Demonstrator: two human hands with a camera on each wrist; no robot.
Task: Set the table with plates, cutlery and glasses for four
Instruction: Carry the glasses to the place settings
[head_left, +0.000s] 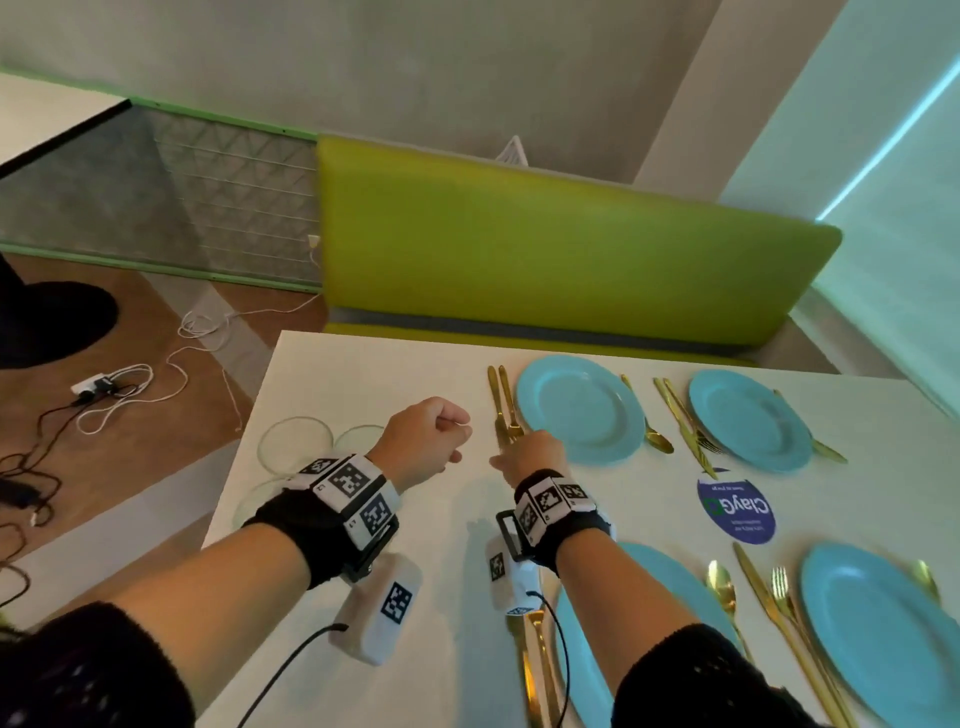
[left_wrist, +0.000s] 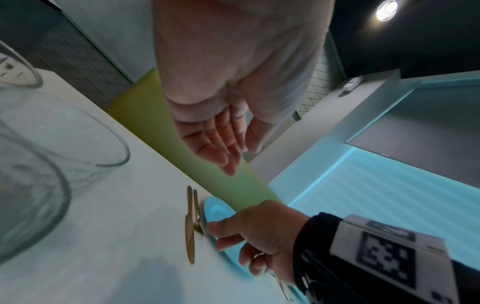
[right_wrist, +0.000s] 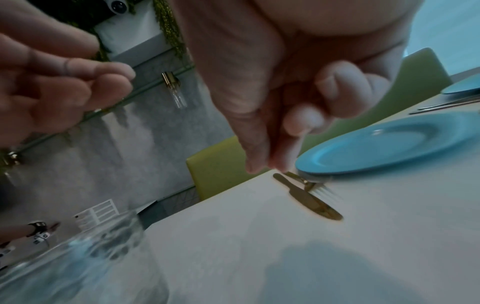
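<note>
A gold knife (head_left: 496, 405) and fork (head_left: 509, 410) lie side by side left of the far-left blue plate (head_left: 579, 408). My right hand (head_left: 535, 452) hovers over their near ends. In the right wrist view its thumb and index tips (right_wrist: 267, 164) come together just above the table with the other fingers curled, and nothing shows between them. The fork (right_wrist: 322, 190) leans at the plate (right_wrist: 384, 144) rim beside the knife (right_wrist: 309, 199). My left hand (head_left: 431, 441) hangs over the table to the left, its fingers (left_wrist: 226, 152) loosely curled and empty.
Several clear glasses (head_left: 295, 444) stand near the table's left edge behind my left wrist. Three more blue plates (head_left: 750, 418) (head_left: 883, 623) (head_left: 649, 571) have gold cutlery beside them. A round blue sticker (head_left: 736, 506) marks the middle. A green bench (head_left: 545, 260) runs along the far side.
</note>
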